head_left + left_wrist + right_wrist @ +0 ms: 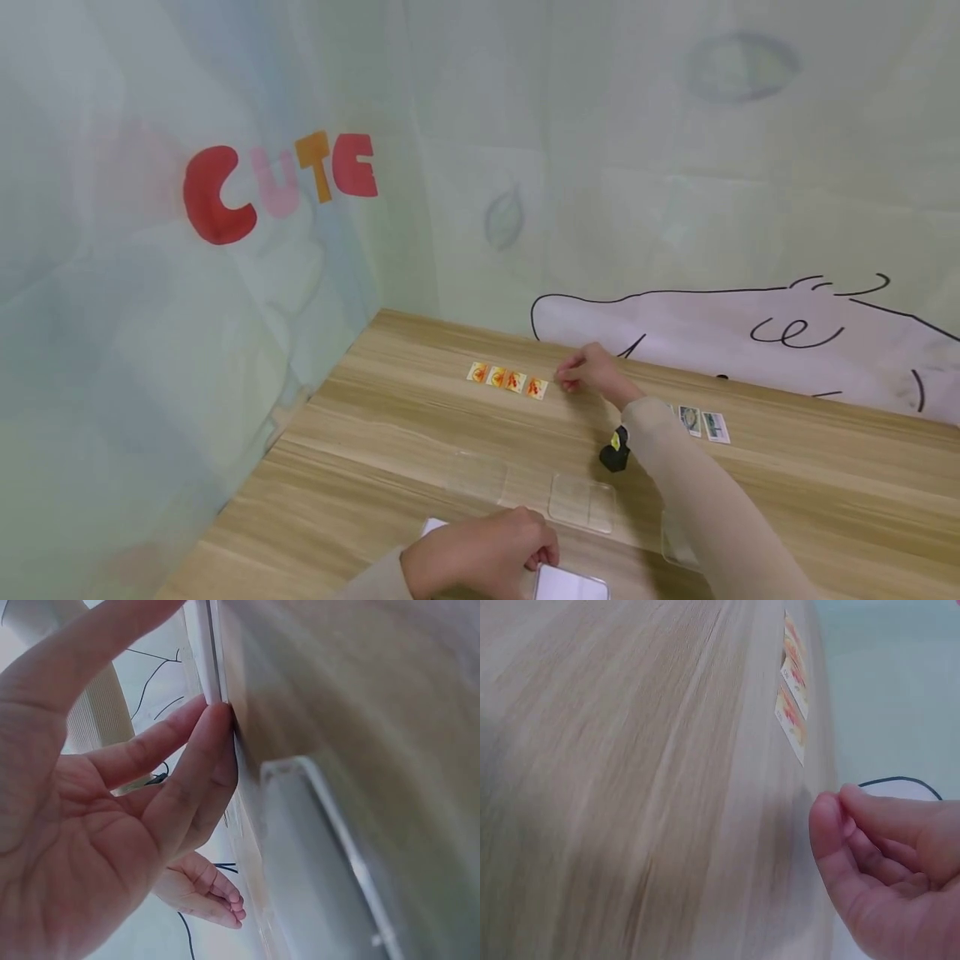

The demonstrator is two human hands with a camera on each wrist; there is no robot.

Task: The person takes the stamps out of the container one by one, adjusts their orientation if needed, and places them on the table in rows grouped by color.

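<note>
Over the far part of the table, my right hand [597, 373] hovers just right of a row of several small orange-and-red stamp-like cards [513, 381]. In the right wrist view its thumb and fingertips [827, 817] are curled together, and no object shows between them. At the near edge, my left hand [487, 550] pinches the side of a flat clear case with a white insert [572, 585]. That case looks like a thin edge between thumb and fingers [214, 724] in the left wrist view. Another white case [433, 526] is partly hidden behind the left hand.
Clear flat plastic cases [582, 503] lie mid-table, one partly under the right forearm. A small black object with a yellow patch [614, 451] sits beside the right sleeve. Greenish picture cards [716, 427] lie further right. Printed curtains [480, 167] border the wooden table [375, 450].
</note>
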